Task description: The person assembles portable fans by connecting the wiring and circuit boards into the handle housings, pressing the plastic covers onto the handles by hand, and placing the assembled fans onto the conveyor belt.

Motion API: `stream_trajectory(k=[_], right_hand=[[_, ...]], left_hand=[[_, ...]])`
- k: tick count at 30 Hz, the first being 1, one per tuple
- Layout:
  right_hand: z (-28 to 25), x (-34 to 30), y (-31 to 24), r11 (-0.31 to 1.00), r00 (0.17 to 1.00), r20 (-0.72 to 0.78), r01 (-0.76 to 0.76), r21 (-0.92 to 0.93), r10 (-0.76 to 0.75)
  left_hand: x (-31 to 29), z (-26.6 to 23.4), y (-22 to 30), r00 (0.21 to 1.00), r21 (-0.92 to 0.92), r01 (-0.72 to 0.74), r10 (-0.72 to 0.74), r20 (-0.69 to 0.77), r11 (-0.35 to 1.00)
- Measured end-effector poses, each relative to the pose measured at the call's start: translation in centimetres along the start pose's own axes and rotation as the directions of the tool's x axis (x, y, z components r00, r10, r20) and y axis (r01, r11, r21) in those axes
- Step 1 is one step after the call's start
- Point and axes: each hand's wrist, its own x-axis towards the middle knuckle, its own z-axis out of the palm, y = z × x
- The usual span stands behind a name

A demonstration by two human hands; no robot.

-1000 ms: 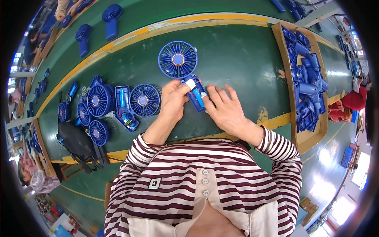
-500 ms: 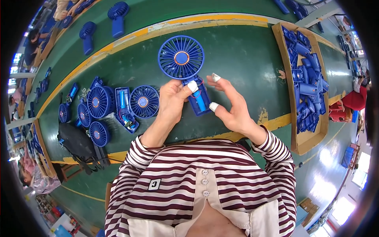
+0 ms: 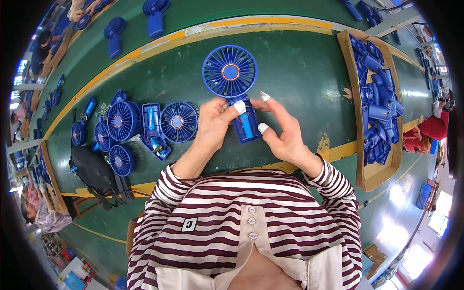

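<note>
A blue handheld fan (image 3: 229, 71) with a round grille lies in front of me, its handle (image 3: 239, 133) pointing toward me. The handle's cover is off, so a light blue cylindrical battery (image 3: 247, 126) shows inside. My left hand (image 3: 212, 121) is closed around the fan's neck, its white-wrapped thumb pressing on top. My right hand (image 3: 286, 130) is beside the handle's right edge with thumb and index finger apart, both tips wrapped in white. The thumb tip is close to the handle; whether it touches I cannot tell.
Left on the green table (image 3: 295, 63) lie several fans (image 3: 122, 121), an opened handle (image 3: 153, 130) and a black bag (image 3: 94, 166). A cardboard box (image 3: 382, 171) of blue handle shells (image 3: 379, 111) stands right. Beyond the yellow strip (image 3: 193, 30), more fans (image 3: 114, 37) lie on the green surface.
The held fan has shifted slightly right and turned a little upright. My right index finger has come nearer to its neck. Fans beyond the yellow strip have moved right and away.
</note>
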Motion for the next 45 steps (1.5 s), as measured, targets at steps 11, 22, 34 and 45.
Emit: stream_trajectory(k=[11,22,34,45], right_hand=[[-1.0,0.3,0.7,0.704,0.867,0.29,0.499,-0.505,-0.406],[-3.2,2.1,0.4,0.504,0.616,0.511,0.786,-0.358,-0.599],[-2.2,0.4,-0.8,0.459,0.669,0.623,0.738,-0.495,-0.406],[-12.7,-0.9,-2.3,0.652,0.881,-0.33,-0.473,-0.592,0.339]], left_hand=[[0.0,-1.0,0.1,0.995,0.016,0.098,-0.098,0.019,0.995],[-0.6,-0.6,1.7,0.967,0.076,0.191,-0.201,0.157,0.979],[-0.3,-0.4,0.3,0.976,0.145,0.2,-0.211,0.059,0.969],[1.1,-1.4,-1.1,0.977,-0.105,0.212,-0.207,0.056,0.972]])
